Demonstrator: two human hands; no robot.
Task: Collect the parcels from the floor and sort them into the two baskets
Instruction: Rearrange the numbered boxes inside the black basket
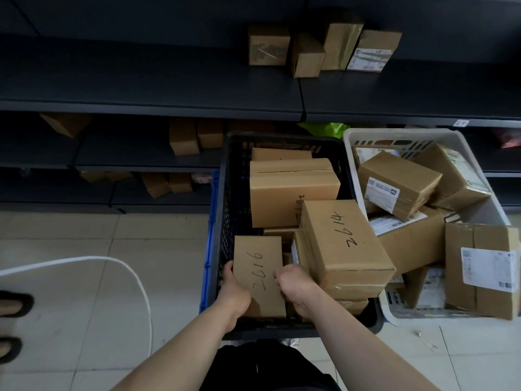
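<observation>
A small cardboard parcel marked 2616 (pixel 259 263) stands on end in the near left corner of the black basket (pixel 228 193). My left hand (pixel 235 294) grips its left edge and my right hand (pixel 294 286) grips its right edge. Beside it lies a bigger parcel marked 2614 (pixel 342 241), on top of other boxes. Another large box (pixel 293 193) sits farther back in the same basket. The white basket (pixel 363 134) to the right holds several labelled parcels (pixel 397 184), one (pixel 482 269) leaning over its near right rim.
Dark shelving (pixel 152 108) runs along the back with several cardboard boxes (pixel 269 46) on it. A blue crate (pixel 211 238) sits under the black basket. A white cable (pixel 141 292) loops over the tiled floor at left. Someone's sandalled feet (pixel 11 306) show at the left edge.
</observation>
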